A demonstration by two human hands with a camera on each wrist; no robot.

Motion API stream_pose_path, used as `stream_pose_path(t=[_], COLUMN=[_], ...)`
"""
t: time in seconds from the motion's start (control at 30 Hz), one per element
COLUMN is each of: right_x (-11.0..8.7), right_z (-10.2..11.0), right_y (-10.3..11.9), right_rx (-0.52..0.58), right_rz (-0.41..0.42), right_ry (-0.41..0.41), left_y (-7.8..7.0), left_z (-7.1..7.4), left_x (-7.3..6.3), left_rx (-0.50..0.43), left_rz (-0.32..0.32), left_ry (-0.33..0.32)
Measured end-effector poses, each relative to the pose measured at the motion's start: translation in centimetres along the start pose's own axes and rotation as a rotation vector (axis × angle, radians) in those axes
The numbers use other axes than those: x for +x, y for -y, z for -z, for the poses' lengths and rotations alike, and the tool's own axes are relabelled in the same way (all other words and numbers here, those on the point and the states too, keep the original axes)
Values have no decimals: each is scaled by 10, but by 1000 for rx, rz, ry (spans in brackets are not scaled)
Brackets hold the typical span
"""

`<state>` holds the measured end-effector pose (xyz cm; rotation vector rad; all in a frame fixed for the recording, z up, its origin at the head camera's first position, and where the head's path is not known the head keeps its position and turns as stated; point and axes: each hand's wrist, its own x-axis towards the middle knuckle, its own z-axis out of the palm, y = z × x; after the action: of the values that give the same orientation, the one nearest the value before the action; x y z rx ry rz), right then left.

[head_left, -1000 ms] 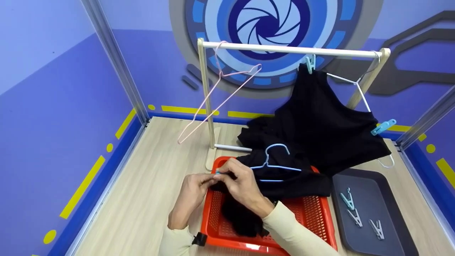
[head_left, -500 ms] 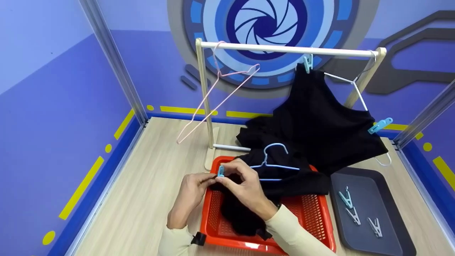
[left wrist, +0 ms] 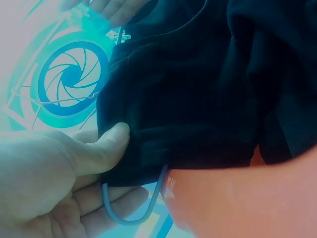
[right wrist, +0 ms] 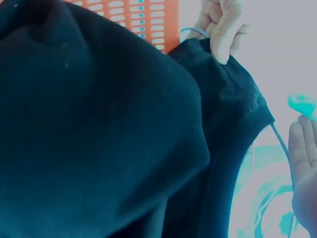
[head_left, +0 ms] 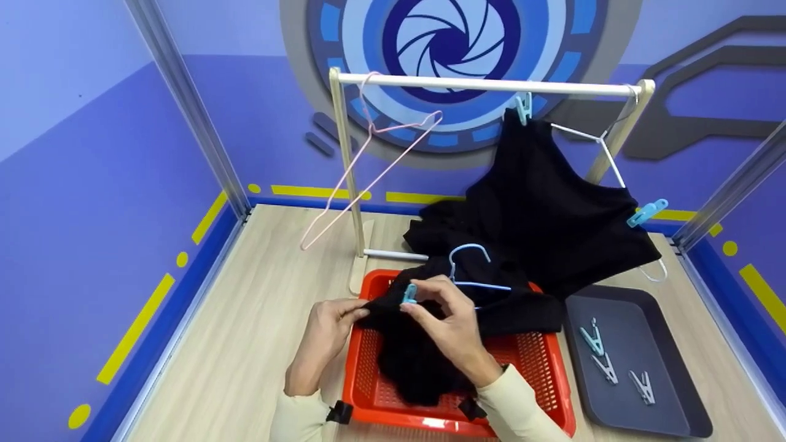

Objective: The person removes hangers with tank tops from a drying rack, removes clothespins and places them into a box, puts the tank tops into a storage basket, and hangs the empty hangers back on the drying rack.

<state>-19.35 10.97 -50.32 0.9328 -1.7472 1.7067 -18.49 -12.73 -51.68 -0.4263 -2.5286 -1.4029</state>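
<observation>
Over the red basket (head_left: 433, 423), the right hand (head_left: 457, 325) pinches a nearly upright blue clip (head_left: 409, 293), and the left hand (head_left: 325, 331) pinches black cloth (head_left: 385, 312) beside the wide surface (head_left: 258, 294).

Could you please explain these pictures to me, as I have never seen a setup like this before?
There is no machine here: a person is working bare-handed. The wide picture comes from a camera worn on the head, looking forward and down; the other two come from cameras worn on each wrist. The left hand holds the edge of a black garment, which has a pale blue hanger in it. The right hand pinches a light blue clip. Below is a red basket on the table; beside it, a grey tray holds three clips. Behind, a rack carries a pink hanger and another black garment.
</observation>
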Motion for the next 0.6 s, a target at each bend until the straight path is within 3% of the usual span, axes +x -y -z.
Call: stream_pose_path(t=[0.47,0.6], right_x=[5,10], right_z=[30,47], right_y=[10,16], right_rx=[60,32], right_rz=[-25,-41], right_ry=[-171,-204], left_y=[1,0], left_z=[1,0], left_x=[-1,-1], left_rx=[12,13], left_rz=[-22,-20], left_ry=[-13,-12])
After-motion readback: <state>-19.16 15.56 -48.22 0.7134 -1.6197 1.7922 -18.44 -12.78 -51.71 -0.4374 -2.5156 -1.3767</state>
